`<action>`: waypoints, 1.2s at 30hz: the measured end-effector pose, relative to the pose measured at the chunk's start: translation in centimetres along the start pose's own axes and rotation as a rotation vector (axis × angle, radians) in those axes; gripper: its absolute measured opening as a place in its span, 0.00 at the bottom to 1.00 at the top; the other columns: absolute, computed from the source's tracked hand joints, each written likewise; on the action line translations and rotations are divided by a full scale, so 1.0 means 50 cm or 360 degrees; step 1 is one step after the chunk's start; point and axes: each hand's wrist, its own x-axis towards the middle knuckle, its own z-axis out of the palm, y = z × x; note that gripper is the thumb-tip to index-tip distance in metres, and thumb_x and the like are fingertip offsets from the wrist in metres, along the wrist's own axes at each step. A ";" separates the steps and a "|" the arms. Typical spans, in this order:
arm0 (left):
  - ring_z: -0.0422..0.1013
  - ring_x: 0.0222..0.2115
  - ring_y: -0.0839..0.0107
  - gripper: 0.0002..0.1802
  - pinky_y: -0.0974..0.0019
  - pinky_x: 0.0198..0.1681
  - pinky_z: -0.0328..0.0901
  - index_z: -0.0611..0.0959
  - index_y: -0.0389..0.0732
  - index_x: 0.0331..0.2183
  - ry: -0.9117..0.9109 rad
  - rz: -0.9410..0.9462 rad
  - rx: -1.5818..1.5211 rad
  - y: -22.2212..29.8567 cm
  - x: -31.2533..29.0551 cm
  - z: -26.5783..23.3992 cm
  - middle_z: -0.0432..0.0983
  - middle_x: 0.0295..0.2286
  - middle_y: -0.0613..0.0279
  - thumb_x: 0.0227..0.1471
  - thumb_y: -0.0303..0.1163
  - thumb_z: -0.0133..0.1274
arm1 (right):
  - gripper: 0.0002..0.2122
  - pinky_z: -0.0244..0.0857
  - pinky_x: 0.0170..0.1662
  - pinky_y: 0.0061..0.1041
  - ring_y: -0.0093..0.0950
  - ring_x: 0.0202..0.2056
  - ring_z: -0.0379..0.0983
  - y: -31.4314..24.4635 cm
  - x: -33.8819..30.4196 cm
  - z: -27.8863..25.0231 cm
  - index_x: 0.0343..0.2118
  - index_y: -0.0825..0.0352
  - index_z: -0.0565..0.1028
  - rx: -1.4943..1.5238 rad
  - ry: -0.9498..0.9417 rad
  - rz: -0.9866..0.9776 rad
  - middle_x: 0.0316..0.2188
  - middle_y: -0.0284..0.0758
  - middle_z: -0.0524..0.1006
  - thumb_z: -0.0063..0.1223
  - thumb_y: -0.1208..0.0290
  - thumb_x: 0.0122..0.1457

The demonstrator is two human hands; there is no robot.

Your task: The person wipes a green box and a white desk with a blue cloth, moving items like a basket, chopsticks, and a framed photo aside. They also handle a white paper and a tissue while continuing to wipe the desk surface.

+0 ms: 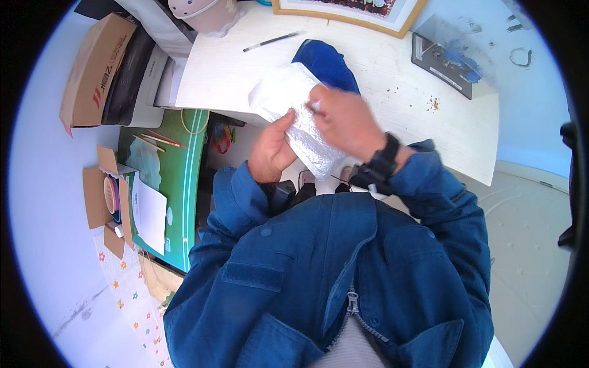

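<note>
A shiny silver-white foil bag (307, 126), crinkled on its surface, is held up in front of me at the near edge of the white table. My left hand (274, 147) is closed on its left side, thumb on top and fingers underneath. With curled fingers, my right hand (348, 119) pinches the upper right part of the bag; it is slightly smeared by motion. Just behind the bag lies a dark blue cloth item (328, 61), partly covered by the bag and my right hand. Whatever the bag contains is hidden.
On the white table (392, 135) are a pen (270, 42), scattered brown crumbs (434, 104), a framed picture (362, 9) and a clear case with a black base (443, 65). A pinkish pot (205, 15) stands far left. Leftward, a green surface (184, 214) bears sticks and papers beside cardboard boxes (98, 67).
</note>
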 end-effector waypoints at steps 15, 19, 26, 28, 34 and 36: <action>0.64 0.53 0.66 0.19 0.61 0.58 0.59 0.67 0.31 0.53 -0.0141 0.0505 0.1317 0.014 -0.105 -0.038 0.68 0.50 0.54 0.62 0.29 0.42 | 0.26 0.62 0.50 0.46 0.49 0.56 0.57 0.012 0.120 0.028 0.52 0.59 0.69 -0.0577 0.0048 0.0341 0.56 0.46 0.61 0.62 0.63 0.48; 0.64 0.52 0.68 0.18 0.63 0.57 0.57 0.69 0.31 0.51 -0.0282 0.0580 0.1534 0.011 -0.098 -0.047 0.67 0.50 0.54 0.62 0.29 0.41 | 0.26 0.56 0.55 0.57 0.54 0.62 0.47 0.052 0.155 0.058 0.53 0.55 0.69 -0.0706 -0.0179 0.0630 0.63 0.45 0.51 0.62 0.65 0.49; 0.62 0.53 0.66 0.18 0.59 0.60 0.55 0.67 0.34 0.53 -0.0245 0.0483 0.1306 0.009 -0.087 -0.057 0.66 0.51 0.57 0.63 0.29 0.41 | 0.14 0.69 0.43 0.35 0.43 0.48 0.68 0.126 0.047 -0.025 0.43 0.58 0.77 -0.0540 -0.0179 0.0561 0.49 0.38 0.67 0.52 0.76 0.53; 0.62 0.54 0.64 0.19 0.57 0.61 0.54 0.67 0.34 0.54 -0.0108 0.0253 0.0687 0.007 -0.084 -0.055 0.66 0.51 0.56 0.62 0.28 0.42 | 0.15 0.70 0.43 0.35 0.42 0.46 0.69 0.135 0.018 -0.071 0.42 0.58 0.78 -0.0303 -0.0116 0.0666 0.49 0.39 0.68 0.53 0.78 0.51; 0.62 0.55 0.61 0.20 0.53 0.62 0.53 0.66 0.33 0.54 -0.0125 0.0437 0.0925 -0.041 -0.073 -0.048 0.66 0.52 0.54 0.61 0.28 0.43 | 0.17 0.66 0.50 0.30 0.43 0.45 0.71 0.219 -0.229 -0.286 0.41 0.62 0.75 -0.0007 0.0612 0.0219 0.49 0.44 0.70 0.51 0.80 0.45; 0.62 0.55 0.61 0.20 0.52 0.62 0.53 0.66 0.32 0.54 -0.0261 0.0568 0.1269 -0.065 -0.069 -0.047 0.66 0.53 0.53 0.61 0.28 0.43 | 0.19 0.64 0.52 0.29 0.40 0.49 0.70 0.286 -0.315 -0.359 0.42 0.61 0.75 -0.0087 0.0824 0.0382 0.48 0.43 0.72 0.50 0.80 0.44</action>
